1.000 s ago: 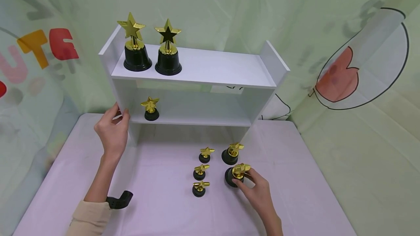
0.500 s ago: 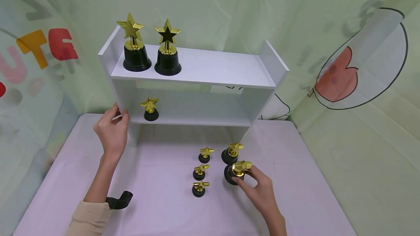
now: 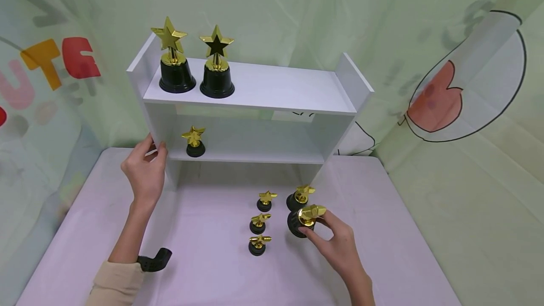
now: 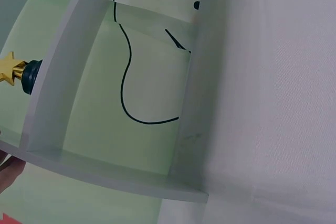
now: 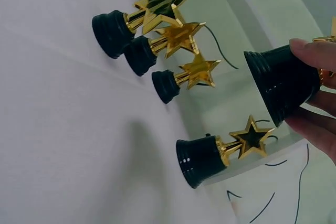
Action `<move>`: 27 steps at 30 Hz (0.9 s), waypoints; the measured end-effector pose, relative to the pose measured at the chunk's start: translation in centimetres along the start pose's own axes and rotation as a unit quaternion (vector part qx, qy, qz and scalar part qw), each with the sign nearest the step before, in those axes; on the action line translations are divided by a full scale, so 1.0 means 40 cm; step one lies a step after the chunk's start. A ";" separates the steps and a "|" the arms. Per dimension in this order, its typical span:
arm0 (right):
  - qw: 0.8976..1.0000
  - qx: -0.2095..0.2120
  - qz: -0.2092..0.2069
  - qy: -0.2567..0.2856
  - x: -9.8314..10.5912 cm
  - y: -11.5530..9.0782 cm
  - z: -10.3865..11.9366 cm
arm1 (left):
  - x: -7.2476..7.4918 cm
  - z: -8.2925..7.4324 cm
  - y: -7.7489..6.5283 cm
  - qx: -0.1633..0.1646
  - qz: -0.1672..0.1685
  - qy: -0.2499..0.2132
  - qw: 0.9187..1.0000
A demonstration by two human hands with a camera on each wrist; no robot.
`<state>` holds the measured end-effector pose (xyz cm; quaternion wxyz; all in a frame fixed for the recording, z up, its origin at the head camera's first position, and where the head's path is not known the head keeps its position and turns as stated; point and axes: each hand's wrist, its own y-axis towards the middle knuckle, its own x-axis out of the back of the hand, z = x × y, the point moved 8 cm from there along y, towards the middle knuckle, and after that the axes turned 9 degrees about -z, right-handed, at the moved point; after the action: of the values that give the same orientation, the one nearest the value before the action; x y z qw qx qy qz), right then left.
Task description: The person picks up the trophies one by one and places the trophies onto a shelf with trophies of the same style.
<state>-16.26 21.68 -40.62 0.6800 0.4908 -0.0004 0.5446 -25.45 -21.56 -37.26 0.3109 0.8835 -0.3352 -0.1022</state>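
My right hand [image 3: 337,244] pinches a gold star trophy [image 3: 301,222] by its black base. In the right wrist view this trophy [image 5: 283,80] hangs tilted above the cloth, its star mostly cut off by the frame. At the left, my left hand [image 3: 146,169] grips the front edge of the white shelf's [image 3: 272,84] side panel, thumb in front. Only some fingers [image 4: 11,172] of it show in the left wrist view. Another large trophy [image 3: 299,199] stands just behind the held one. Several small trophies, such as the nearest one [image 3: 257,245], stand in a row to its left.
Two large trophies, one gold-faced [image 3: 176,74] and one dark-starred [image 3: 217,81], stand on the top board's left part. A small trophy [image 3: 195,148] stands on the middle board at the left. A pale cloth [image 3: 221,268] covers the table, with printed curtains [image 3: 467,192] around it.
The right hand has lifted the large trophy off the cloth and shifted it slightly back toward the shelf. My left hand stays at the shelf's side.
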 end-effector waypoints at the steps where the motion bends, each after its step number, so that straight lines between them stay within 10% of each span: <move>1: 1.000 0.001 0.004 0.000 0.001 0.004 0.004 | 0.000 0.000 0.000 0.000 0.001 0.000 1.000; 27: 0.995 0.092 0.030 0.034 0.015 0.119 0.118 | 0.000 0.002 0.004 -0.007 -0.010 -0.002 1.000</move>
<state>-17.01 18.62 -34.69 0.6150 0.5321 0.0580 0.5791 -25.56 -21.71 -37.24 0.3150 0.8844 -0.3266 -0.1093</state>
